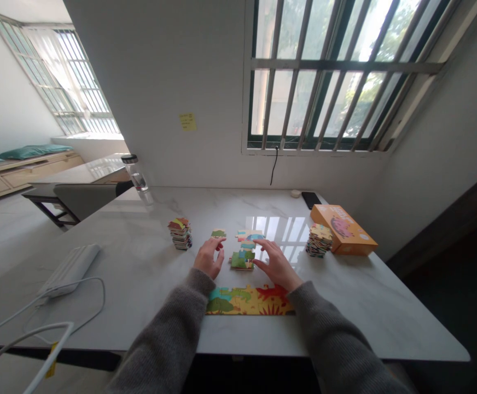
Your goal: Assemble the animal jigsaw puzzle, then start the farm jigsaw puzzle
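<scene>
My left hand is just left of the loose puzzle pieces, thumb and fingers apart with nothing between them. A green puzzle piece lies beyond its fingertips. My right hand is at the right side of a small pile of green and blue puzzle pieces, its thumb and forefinger spread; whether the tips touch the pile is unclear. More light-coloured pieces lie behind that pile. Nearer to me, a joined puzzle strip shows a crocodile and a red animal, its right end partly behind my right arm.
Stacks of puzzle pieces stand at left and right. An orange box and a black phone lie at the right. A glass bottle, a white power strip and cables occupy the left side.
</scene>
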A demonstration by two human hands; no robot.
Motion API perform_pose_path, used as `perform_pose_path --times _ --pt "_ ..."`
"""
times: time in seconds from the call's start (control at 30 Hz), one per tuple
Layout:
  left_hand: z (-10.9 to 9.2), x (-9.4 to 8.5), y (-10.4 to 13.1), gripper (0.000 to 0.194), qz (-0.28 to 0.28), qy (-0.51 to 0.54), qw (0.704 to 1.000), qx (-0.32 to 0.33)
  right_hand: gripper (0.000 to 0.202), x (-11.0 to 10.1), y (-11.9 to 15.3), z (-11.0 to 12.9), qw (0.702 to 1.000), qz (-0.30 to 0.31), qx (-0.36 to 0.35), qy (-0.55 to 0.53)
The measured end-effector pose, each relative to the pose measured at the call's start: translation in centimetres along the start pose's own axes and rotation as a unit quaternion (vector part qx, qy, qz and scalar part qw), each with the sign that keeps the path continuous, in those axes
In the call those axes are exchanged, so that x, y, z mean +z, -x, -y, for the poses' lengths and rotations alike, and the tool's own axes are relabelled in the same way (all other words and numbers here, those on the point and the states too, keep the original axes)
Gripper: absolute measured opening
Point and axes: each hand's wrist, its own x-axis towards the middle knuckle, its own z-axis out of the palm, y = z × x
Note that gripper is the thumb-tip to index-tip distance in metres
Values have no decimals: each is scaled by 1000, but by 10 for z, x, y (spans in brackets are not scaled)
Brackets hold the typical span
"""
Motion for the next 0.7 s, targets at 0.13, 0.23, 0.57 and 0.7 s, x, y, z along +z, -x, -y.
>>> perform_pose_path --times 0.13,0.23,0.57,0.7 --pt "-5 -2 0 35 31 27 999 32 56 0 0 -1 1000 3 7 -11" --pt "-11 -1 2 50 83 53 991 87 58 1 1 1 999 8 -5 -39" --pt "-12 -2 2 52 105 99 985 96 58 -1 1 10 996 18 -9 -81" --pt "-14 -2 3 52 102 102 987 77 58 -1 1 10 997 21 -8 -71"
